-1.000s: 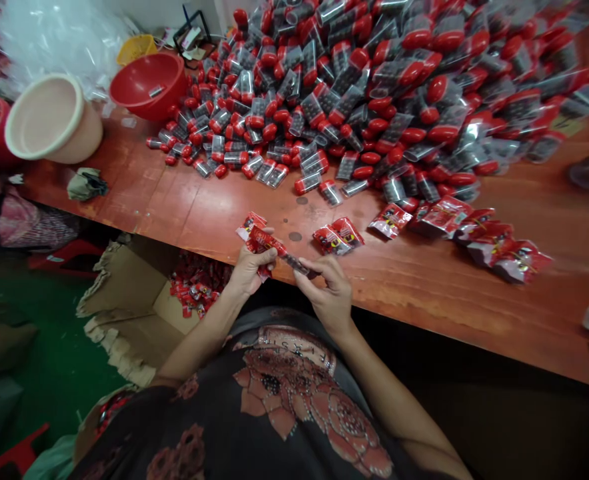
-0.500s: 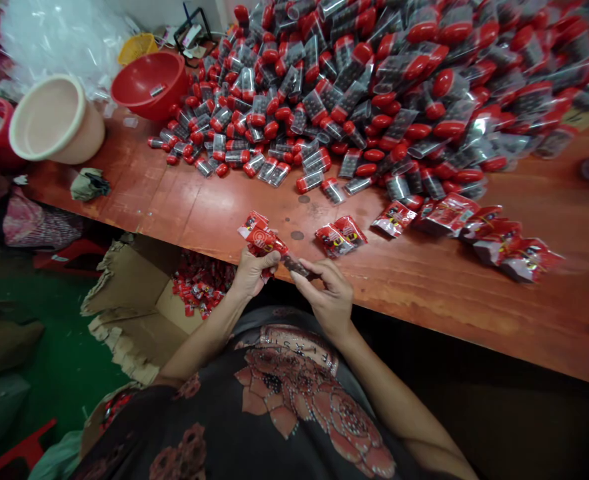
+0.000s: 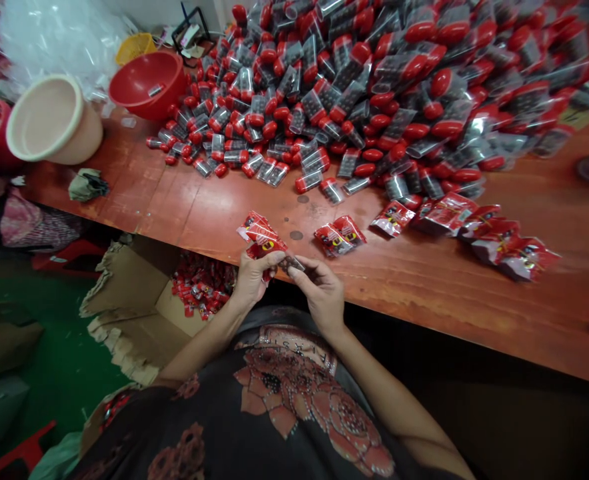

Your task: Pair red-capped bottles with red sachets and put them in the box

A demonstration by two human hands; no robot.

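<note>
One dark tube [image 3: 291,264], long axis slanting rightward toward me, pinched in my right hand [image 3: 324,290]; left hand [image 3: 252,275] clamps red packets [image 3: 263,235].

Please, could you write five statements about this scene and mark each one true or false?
1. The left hand holds red packaging. True.
2. The right hand rests inside the red bowl. False: it grips a dark tube.
3. Red-capped tubes lie in a pile on the table. True.
4. The cardboard box stands on the table. False: it is lower than the tabletop.
5. The cream tub is beside the red bowl. True.
</note>
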